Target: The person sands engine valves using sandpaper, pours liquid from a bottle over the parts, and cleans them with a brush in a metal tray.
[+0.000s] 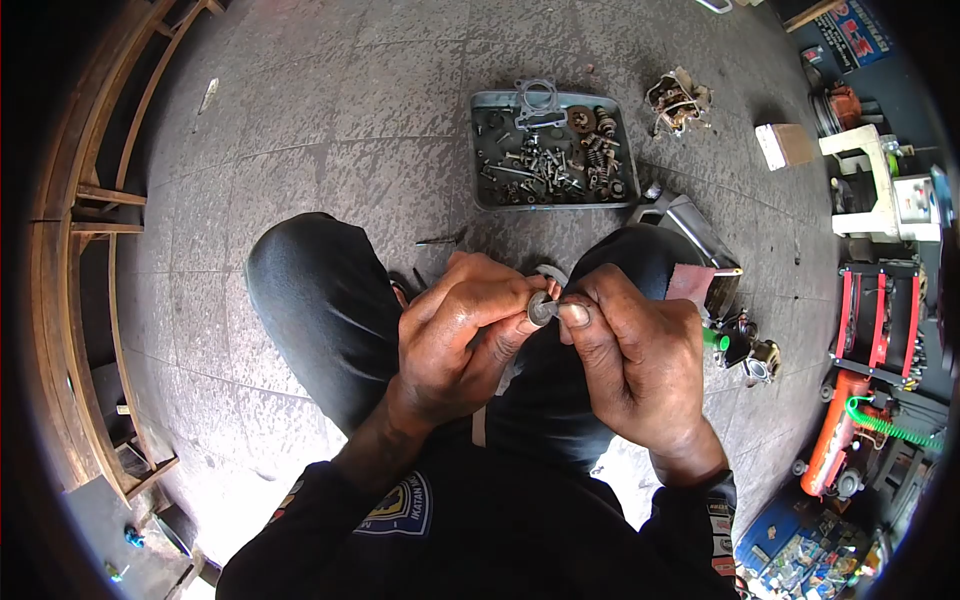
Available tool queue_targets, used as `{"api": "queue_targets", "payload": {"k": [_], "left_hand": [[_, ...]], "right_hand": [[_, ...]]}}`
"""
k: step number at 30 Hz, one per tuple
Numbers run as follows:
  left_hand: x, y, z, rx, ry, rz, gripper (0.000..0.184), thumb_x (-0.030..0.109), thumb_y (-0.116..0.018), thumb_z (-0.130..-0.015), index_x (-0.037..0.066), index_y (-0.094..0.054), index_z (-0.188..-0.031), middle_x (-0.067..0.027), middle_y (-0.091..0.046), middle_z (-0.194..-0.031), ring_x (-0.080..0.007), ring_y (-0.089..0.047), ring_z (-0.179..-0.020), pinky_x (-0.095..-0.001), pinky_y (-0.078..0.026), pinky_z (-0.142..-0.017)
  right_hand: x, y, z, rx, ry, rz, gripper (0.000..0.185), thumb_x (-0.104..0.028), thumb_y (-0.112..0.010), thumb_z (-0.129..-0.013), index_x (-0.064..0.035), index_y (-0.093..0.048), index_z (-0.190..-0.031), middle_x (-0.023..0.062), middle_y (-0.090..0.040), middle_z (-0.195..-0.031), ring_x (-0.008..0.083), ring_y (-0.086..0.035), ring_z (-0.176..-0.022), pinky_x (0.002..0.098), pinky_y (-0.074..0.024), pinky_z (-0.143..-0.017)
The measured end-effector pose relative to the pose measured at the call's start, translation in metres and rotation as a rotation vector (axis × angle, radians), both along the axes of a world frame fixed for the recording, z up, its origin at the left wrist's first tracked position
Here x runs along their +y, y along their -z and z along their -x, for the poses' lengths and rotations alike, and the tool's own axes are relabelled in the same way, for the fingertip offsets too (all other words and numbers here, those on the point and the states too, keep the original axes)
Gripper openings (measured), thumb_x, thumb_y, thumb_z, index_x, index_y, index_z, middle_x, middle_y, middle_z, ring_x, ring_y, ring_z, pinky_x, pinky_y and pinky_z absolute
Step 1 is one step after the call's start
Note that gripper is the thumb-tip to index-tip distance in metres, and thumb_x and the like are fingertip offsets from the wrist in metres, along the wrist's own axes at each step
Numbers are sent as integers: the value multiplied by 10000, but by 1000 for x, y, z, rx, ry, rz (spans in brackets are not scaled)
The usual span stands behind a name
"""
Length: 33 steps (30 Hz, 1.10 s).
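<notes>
My left hand [465,325] is closed, thumb and forefinger pinching a small round grey metal part [541,309] with a disc-like face. Close against its right side is my right hand [640,355], also closed, with thumb and forefinger tips pressed together at the disc's edge. Whatever lies between those right fingertips is too small to make out. Both hands are raised in front of my lap, between my knees. Just behind the fingers a pale curved piece [552,273] shows in part; its kind is hidden.
Beyond my knees a metal tray [484,195] holds bolts, springs, gears and a gasket [538,97]. A dirty engine part [680,103] and a box [784,147] stand farther right. Red tool rack [878,325] and orange cylinder [835,432] line the right; a wooden bench [52,290] lines the left.
</notes>
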<state>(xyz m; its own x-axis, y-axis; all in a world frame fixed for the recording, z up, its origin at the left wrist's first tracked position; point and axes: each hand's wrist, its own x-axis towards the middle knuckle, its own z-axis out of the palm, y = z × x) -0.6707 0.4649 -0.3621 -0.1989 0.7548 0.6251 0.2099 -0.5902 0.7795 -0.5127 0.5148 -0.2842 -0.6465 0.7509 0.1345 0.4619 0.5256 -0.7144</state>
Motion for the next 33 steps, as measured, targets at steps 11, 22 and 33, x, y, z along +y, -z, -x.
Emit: {"api": "queue_targets", "payload": {"k": [11,22,33], "left_hand": [[0,3,-1,15,27,-6,164,27,-680,-844,-19,-609,-984,-124,-689,-935,-207,-638,-764,-314,-505,-657],[-1,2,1,-69,186,71,177,66,-696,-850,-14,-606,-980,-131,-687,-919,-198,-643,-778,-297,-529,-669],[0,0,-2,35,-41,-14,198,9,-729,-802,-2,-595,-948,-111,-683,-884,-197,-652,-776,-302,-515,-667]], "right_hand": [[1,5,-2,26,-40,-10,139,-126,-593,-933,-14,-549,-864,76,-556,-563,211,-602,-477,323,-435,-440],[7,2,-9,17,-135,24,155,-124,-595,-934,-4,-587,-836,58,-582,-592,185,-606,-482,279,-442,-460],[-1,13,2,104,-1,-5,160,-145,-583,-944,-27,-518,-857,88,-507,-497,247,-584,-432,362,-412,-392]]}}
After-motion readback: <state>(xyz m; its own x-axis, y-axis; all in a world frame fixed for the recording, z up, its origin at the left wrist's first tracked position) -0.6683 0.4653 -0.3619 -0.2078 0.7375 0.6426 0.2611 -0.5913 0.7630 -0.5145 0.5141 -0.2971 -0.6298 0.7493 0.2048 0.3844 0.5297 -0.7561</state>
